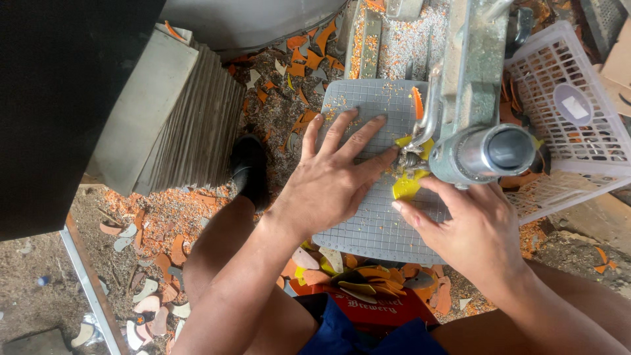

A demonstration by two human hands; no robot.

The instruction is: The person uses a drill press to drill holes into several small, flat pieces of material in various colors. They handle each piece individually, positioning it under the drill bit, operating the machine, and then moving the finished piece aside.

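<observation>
Yellow piece [405, 186] sits right at the machine's cutting point, on the right edge of the grey gridded mat [368, 223], and you've got it bracketed from both sides.

Start nearest you: a red crate [381, 309] between your knees, topped with a pile of cut shapes [368, 279] in yellow, orange and grey. Just beyond it, the mat.

Your right hand [476, 233] comes in from the near right, fingers curled loosely over the piece's near-right edge, fingertips pressing rather than pinching. I can't tell whether the thumb is under it. Your left hand [332, 177] lies flat and spread on the mat, palm down, its fingertips reaching right so the longest ones touch the piece's left side. So the piece lies right of the left fingers and just far-left of the right ones. Its long axis runs near to far, tilted slightly right, into the tool. Your right hand looks the closer of the two, with more of it on the piece.

Straight over the piece hangs the machine head [483, 151], a grey metal barrel pointing at you. Farther right, a white basket [572, 85]. Farther left, a stack of grey sheets [190, 125], and your black shoe [250, 167] on a floor littered with offcuts [158, 230].
</observation>
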